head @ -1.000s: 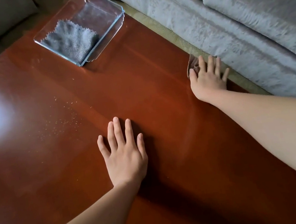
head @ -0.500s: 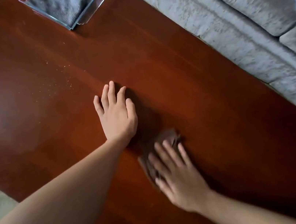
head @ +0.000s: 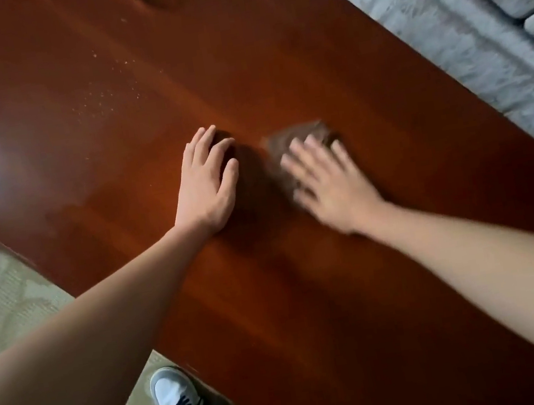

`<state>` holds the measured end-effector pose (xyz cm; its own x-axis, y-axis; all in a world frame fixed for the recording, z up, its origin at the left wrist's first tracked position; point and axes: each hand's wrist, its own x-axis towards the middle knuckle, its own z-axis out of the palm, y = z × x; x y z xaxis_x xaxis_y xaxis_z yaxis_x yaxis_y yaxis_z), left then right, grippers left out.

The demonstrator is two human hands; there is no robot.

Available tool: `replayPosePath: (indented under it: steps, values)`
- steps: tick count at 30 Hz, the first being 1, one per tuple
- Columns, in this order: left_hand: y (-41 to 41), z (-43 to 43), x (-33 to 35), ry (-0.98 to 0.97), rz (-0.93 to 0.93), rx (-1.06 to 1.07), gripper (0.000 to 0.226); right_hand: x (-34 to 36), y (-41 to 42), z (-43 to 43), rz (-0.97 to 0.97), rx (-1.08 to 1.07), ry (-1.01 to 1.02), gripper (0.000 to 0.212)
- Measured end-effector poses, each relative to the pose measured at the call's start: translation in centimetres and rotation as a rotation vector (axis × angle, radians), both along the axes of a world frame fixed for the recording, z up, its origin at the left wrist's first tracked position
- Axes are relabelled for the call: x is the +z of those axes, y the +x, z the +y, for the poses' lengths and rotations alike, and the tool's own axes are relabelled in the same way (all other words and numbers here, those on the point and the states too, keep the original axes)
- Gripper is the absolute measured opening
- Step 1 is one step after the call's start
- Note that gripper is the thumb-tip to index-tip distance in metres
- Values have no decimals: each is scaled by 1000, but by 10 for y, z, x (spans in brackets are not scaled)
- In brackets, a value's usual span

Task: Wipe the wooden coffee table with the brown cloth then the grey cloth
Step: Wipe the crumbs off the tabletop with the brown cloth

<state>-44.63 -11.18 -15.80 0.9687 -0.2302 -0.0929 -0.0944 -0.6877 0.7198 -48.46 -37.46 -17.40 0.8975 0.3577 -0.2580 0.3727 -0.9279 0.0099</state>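
While the left hand (head: pixel 207 183) lies flat, fingers straight, on the wooden coffee table (head: pixel 272 62), whose long axis runs upper-left to lower-right, the right hand (head: pixel 329 189) presses spread fingers on the blurred brown cloth (head: pixel 290 138) mid-table.

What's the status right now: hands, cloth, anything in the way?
Left hand flat on the coffee table. Right hand, blurred, presses the brown cloth flat beside it. Crumbs lie farther out to the left, not yet wiped.
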Motion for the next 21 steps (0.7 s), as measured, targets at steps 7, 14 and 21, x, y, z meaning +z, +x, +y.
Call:
replayPosePath:
  steps: [7,14,21]
  values:
    - [-15,1,2,-68,-5,46,48,6,26,6,-18,-497,47,68]
    - [-16,-3,4,-56,19,64,47,20,-212,78,194,196,93,75]
    - [-38,-5,3,-19,-3,6,49,14,-281,98,238,348,71,78]
